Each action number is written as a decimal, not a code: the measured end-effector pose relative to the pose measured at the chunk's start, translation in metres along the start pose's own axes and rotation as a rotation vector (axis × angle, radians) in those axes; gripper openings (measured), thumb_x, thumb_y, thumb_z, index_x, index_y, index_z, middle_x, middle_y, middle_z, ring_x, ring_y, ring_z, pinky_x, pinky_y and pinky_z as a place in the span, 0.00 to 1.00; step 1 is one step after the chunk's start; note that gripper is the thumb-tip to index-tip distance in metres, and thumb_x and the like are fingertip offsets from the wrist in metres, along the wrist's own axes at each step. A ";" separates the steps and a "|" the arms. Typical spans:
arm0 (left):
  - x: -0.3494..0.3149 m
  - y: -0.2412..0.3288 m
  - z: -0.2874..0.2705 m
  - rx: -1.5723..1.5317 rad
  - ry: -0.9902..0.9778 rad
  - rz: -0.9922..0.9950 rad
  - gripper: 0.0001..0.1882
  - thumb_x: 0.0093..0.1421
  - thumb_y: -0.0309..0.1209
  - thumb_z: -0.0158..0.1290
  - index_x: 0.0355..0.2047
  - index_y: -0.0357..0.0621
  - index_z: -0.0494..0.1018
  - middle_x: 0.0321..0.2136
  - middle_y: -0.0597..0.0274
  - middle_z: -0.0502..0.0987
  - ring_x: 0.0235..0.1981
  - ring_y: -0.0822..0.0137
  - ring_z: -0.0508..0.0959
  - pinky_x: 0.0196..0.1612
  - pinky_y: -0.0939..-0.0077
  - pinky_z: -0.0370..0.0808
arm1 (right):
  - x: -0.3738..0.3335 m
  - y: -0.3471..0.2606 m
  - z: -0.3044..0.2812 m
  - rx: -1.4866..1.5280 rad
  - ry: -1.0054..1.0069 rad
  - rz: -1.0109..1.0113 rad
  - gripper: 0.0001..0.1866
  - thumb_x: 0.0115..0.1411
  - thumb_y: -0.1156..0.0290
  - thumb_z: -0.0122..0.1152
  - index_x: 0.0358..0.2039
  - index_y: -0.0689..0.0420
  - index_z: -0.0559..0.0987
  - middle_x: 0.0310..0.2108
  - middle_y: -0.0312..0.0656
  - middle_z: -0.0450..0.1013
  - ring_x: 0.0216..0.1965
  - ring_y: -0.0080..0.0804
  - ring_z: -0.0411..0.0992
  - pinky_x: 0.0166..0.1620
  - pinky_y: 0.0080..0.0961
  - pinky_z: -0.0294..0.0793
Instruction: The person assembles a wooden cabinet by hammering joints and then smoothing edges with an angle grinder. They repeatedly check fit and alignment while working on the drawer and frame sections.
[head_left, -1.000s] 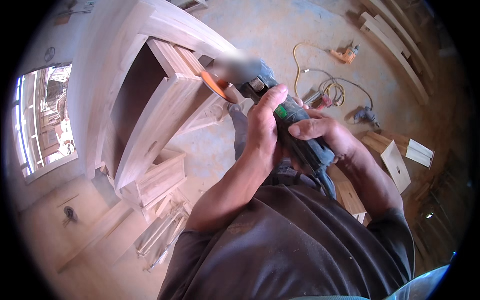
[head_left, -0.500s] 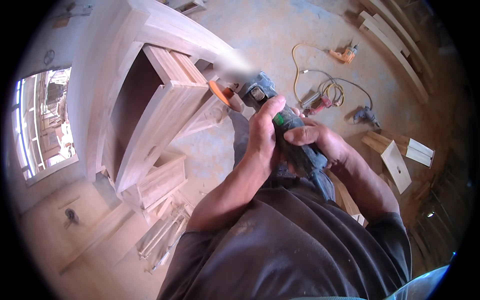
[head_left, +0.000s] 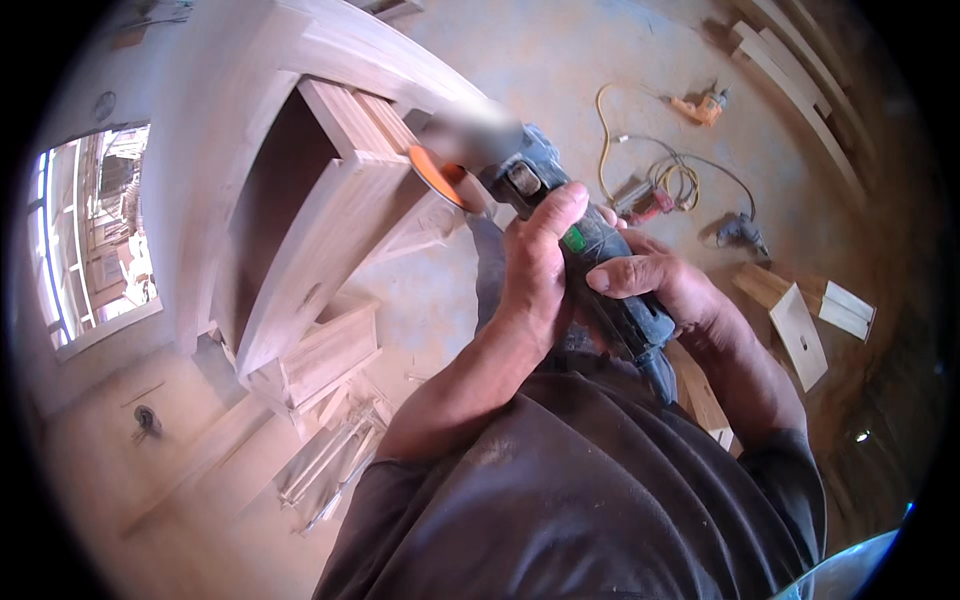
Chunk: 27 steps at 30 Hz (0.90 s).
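Note:
Both my hands hold a dusty dark angle grinder [head_left: 605,270] with a green switch. My left hand [head_left: 540,255] wraps round its body behind the head, thumb on top. My right hand [head_left: 665,290] grips it farther back near the cord end, thumb laid across the casing. An orange sanding disc [head_left: 437,182] on the grinder's head stands edge-on at the upper corner of a pale wooden drawer [head_left: 310,260]. Whether the disc touches the wood, I cannot tell. The drawer sticks out from a large curved wooden cabinet [head_left: 240,100]. A blurred patch hides part of the cabinet's edge near the grinder head.
Beyond the grinder, an orange drill [head_left: 700,106], a tangled yellow cord [head_left: 680,185] and a dark power tool [head_left: 740,235] lie on the floor. Long boards [head_left: 800,110] lie at far right, with wooden drawer parts [head_left: 800,335] nearer. Another wooden drawer [head_left: 325,350] and thin sticks [head_left: 335,460] are at left.
The disc has shifted slightly left and up, closer to the drawer's corner. My hands keep their hold on the grinder. The whole view has moved a little.

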<state>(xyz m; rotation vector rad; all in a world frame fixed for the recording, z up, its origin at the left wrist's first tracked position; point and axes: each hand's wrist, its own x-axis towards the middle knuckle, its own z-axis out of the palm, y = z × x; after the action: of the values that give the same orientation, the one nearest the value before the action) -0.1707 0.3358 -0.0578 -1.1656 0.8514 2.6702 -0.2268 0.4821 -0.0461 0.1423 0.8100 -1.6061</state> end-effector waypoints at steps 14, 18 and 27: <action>-0.024 0.012 0.022 0.046 -0.008 0.159 0.18 0.60 0.41 0.56 0.37 0.34 0.73 0.30 0.54 0.77 0.33 0.62 0.79 0.42 0.65 0.78 | -0.016 -0.013 0.022 -0.148 -0.017 -0.029 0.30 0.54 0.59 0.66 0.50 0.68 0.70 0.31 0.52 0.76 0.21 0.39 0.78 0.23 0.31 0.80; -0.004 0.003 0.009 -0.006 0.000 0.037 0.19 0.61 0.42 0.55 0.37 0.35 0.73 0.31 0.54 0.77 0.32 0.61 0.79 0.41 0.66 0.78 | -0.002 -0.002 0.006 -0.096 0.037 -0.002 0.27 0.56 0.60 0.64 0.49 0.67 0.71 0.30 0.51 0.76 0.22 0.39 0.78 0.24 0.31 0.80; 0.019 -0.004 0.004 0.059 0.069 0.016 0.18 0.60 0.43 0.55 0.38 0.38 0.72 0.30 0.55 0.77 0.31 0.61 0.79 0.39 0.66 0.78 | 0.015 0.008 -0.020 -0.003 0.033 -0.020 0.22 0.59 0.64 0.62 0.47 0.66 0.71 0.29 0.51 0.75 0.19 0.40 0.77 0.20 0.31 0.80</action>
<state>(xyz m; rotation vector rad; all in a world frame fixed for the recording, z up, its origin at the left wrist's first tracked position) -0.1855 0.3396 -0.0708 -1.2498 0.9471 2.6123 -0.2298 0.4814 -0.0722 0.1595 0.8422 -1.6254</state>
